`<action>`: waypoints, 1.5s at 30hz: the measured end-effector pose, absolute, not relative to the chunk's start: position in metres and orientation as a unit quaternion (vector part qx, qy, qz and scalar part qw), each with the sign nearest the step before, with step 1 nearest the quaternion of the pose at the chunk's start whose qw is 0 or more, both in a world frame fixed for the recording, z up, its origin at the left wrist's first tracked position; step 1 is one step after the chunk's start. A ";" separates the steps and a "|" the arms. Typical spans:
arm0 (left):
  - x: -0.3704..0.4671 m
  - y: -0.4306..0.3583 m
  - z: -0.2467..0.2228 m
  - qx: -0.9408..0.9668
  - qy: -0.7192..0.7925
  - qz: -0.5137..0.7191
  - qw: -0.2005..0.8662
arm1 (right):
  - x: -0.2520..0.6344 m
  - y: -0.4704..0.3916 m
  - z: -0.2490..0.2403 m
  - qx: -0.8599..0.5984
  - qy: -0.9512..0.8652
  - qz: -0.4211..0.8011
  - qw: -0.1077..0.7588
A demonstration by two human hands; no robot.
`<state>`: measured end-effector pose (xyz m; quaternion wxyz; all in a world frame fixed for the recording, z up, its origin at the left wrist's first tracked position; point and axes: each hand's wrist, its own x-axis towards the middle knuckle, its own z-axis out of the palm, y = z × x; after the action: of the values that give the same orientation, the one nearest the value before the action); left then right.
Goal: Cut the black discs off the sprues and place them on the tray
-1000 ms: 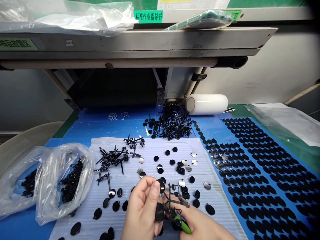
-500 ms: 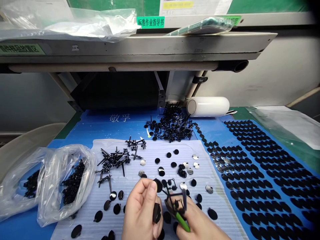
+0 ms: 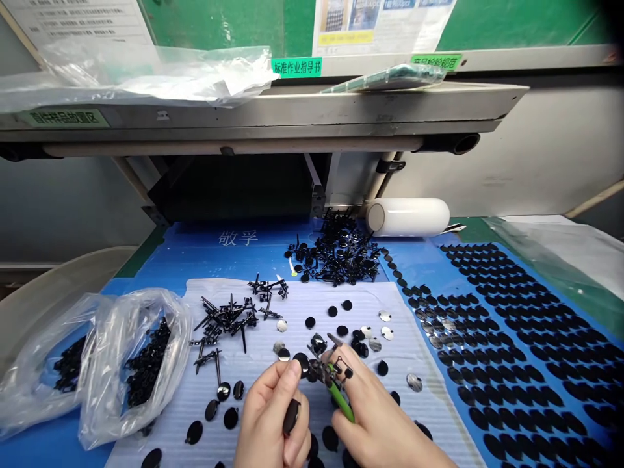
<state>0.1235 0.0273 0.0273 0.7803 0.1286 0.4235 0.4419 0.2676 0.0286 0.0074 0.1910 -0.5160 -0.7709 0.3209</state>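
Note:
My left hand (image 3: 275,413) pinches a round black disc (image 3: 301,364) between thumb and forefinger, and another black disc (image 3: 291,417) sits against its curled fingers. My right hand (image 3: 363,406) is closed round green-handled cutters (image 3: 340,402), whose metal jaws are beside the pinched disc. A thin black frame piece (image 3: 344,369) is also at the right fingers. Loose black discs (image 3: 231,418) and a few shiny ones (image 3: 414,382) lie on the white ribbed sheet (image 3: 170,403) around both hands. Black branched stems (image 3: 227,317) are heaped on its left part.
A pile of black parts (image 3: 341,250) lies at the back, beside a white cylinder (image 3: 408,217). Rows of overlapping black discs (image 3: 507,354) cover the blue mat at right. Plastic bags of small black parts (image 3: 149,364) stand left. A metal shelf (image 3: 292,117) spans above.
The view has tilted slightly upward. My right hand has brought the cutters closer to the disc in my left hand, and the frame piece has shifted.

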 end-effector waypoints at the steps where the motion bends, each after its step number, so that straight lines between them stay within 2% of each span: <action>1: 0.123 0.028 0.027 0.116 0.415 0.442 0.787 | 0.268 0.029 0.008 -0.510 -0.775 0.322 0.188; 10: 0.117 0.031 0.026 0.025 0.360 0.393 0.845 | 0.265 0.044 0.008 -0.477 -0.815 0.283 0.169; 19: 0.111 0.031 0.025 -0.010 0.319 0.420 0.849 | 0.254 0.052 0.012 -0.461 -0.831 0.253 0.182; 28: 0.100 0.030 0.019 -0.027 0.316 0.437 0.842 | 0.247 0.058 0.009 -0.455 -0.850 0.241 0.113; 32: 0.092 0.032 0.019 -0.043 0.302 0.489 0.817 | 0.238 0.066 0.009 -0.441 -0.867 0.217 0.085; 39: 0.057 0.046 0.028 -0.174 0.301 0.623 0.701 | 0.186 0.109 0.016 -0.384 -0.903 0.191 0.014; 42: 0.045 0.049 0.026 -0.147 0.313 0.651 0.676 | 0.176 0.130 0.028 -0.364 -0.905 0.220 0.002; 45: 0.048 0.050 0.021 -0.052 0.401 0.610 0.681 | 0.200 0.146 0.045 -0.378 -0.888 0.262 -0.007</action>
<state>0.0485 0.0503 0.0214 0.6813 -0.0516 0.4013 0.6100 0.1996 0.1455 0.0445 -0.0072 -0.3781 -0.8880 0.2615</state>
